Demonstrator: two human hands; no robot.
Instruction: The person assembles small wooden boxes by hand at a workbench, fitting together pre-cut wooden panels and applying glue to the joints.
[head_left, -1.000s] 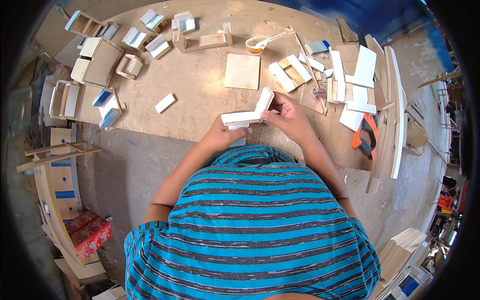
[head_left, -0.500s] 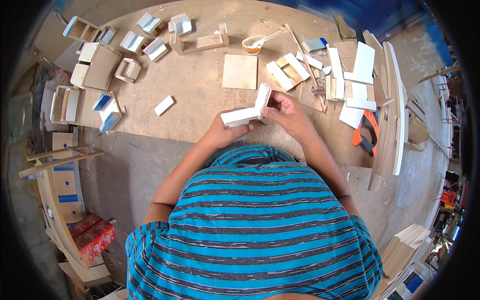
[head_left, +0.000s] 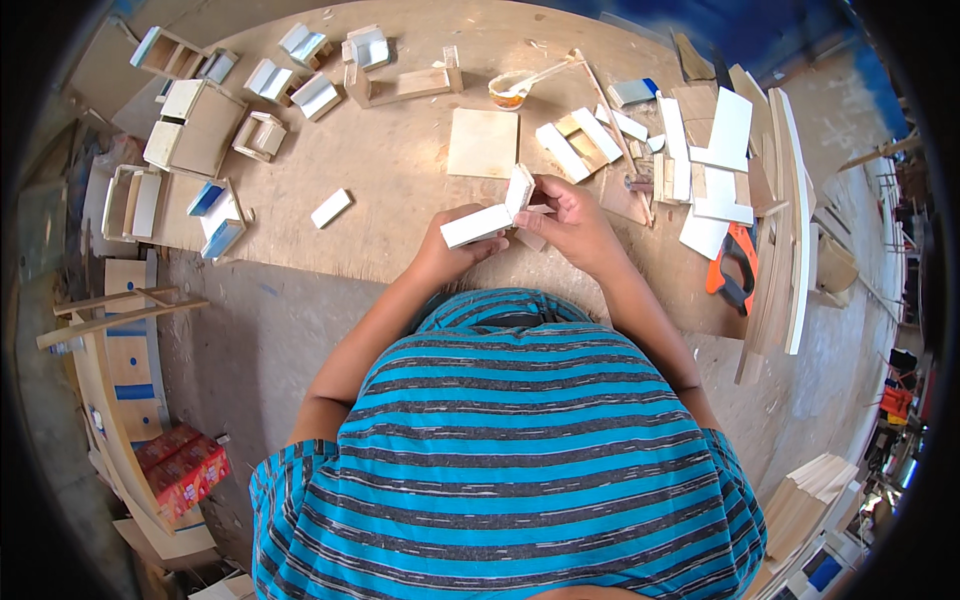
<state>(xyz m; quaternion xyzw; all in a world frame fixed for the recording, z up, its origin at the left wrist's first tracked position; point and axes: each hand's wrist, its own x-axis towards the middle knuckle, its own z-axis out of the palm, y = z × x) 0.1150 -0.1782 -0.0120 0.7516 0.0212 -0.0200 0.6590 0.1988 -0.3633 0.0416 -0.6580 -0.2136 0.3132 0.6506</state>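
Note:
Close to the table's near edge I hold a small assembly of white-faced wood pieces (head_left: pixel 477 227), joined at an angle. My left hand (head_left: pixel 450 250) is closed round the longer piece, fingers underneath. On the other side my right hand (head_left: pixel 568 222) pinches near the corner where the shorter upright piece (head_left: pixel 519 190) meets it. A pale flat part (head_left: pixel 538 228) shows beside the right fingers; whether it is joined to the assembly I cannot tell. Just beyond lies a square plywood piece (head_left: pixel 484 142). A loose white block (head_left: pixel 332 208) rests to the left.
Several small wooden furniture-like pieces stand at the far left, near a wooden box (head_left: pixel 192 128). A glue bowl (head_left: pixel 511 90) with a stick is at the back. To the right are a white-sided frame (head_left: pixel 578 145), white offcuts (head_left: pixel 722 130), an orange-handled saw (head_left: pixel 735 270) and long strips (head_left: pixel 795 220).
The assembly has turned in my hands, and its longer piece now tilts up toward the right. A pale flat part has come into sight by my right fingers.

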